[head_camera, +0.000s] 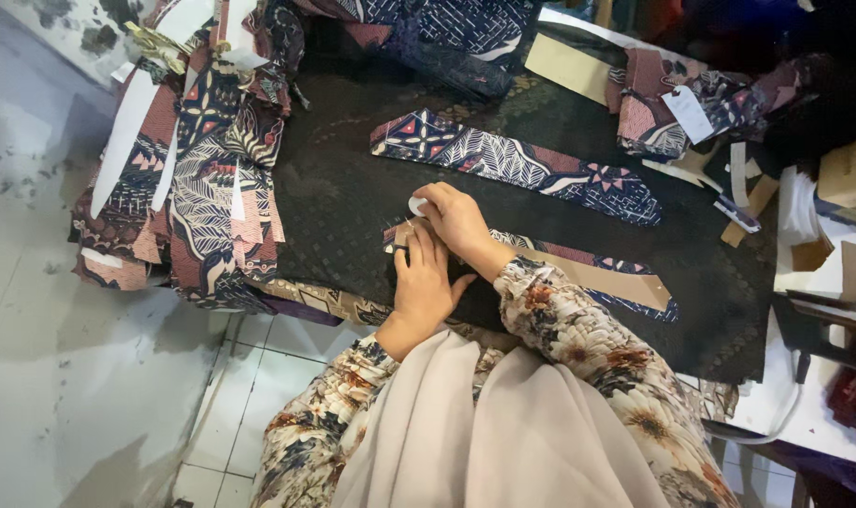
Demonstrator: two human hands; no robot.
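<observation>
A long, tapering patterned fabric strip [578,268], backed by a tan paper template [602,276], lies on the dark cloth-covered worktable [352,202] close to its near edge, its long axis running from the hands at its left end toward the right, slanting slightly nearer the person. The left hand [420,282] lies flat on that left end, fingers extended and together, pressing it down. The right hand [458,221] crosses just above it, fingers curled around a small white disc-like piece [417,205], possibly chalk; what it is exactly is hard to make out. The strip's left tip is hidden under both hands. A second patterned strip [517,165], wider and pointed, lies farther back, nearly parallel, well apart from the first. A pile of cut patterned pieces [197,160] hangs over the table's left edge. More folded fabric with a white tag [688,113] sits at the far right corner, partly in shadow. Cardboard boxes [849,174] at the right edge are cut off. Below, a grey floor [61,376] and white tiles [249,376] show.
</observation>
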